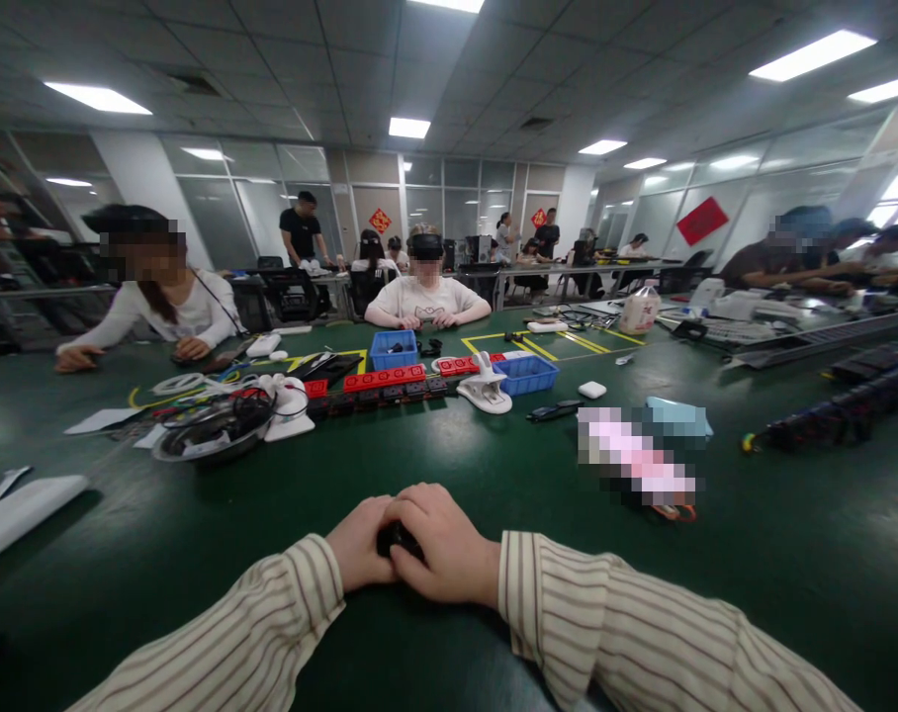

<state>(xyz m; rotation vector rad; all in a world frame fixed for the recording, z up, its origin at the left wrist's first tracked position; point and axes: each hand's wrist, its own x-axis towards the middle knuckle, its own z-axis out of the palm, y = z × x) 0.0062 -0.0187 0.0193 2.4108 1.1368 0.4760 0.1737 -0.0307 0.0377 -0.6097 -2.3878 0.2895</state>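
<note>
Both hands rest together on the green table (271,504), close in front of me. My left hand (364,542) is closed around one side of a small dark object (401,539), which is rounded and mostly covered. My right hand (441,544) lies over it from the other side, its fingers curled and overlapping the left fingers. Only a black patch shows between the thumbs, so its kind cannot be made out. Striped cuffs cover both wrists.
Beyond my hands stand a metal bowl (212,435) with cables, red blocks (385,379), blue bins (524,375) and a white clip (486,386). A blurred pink item (634,455) and a white case (592,390) lie rightward. A person (428,292) sits opposite, another (159,297) at left.
</note>
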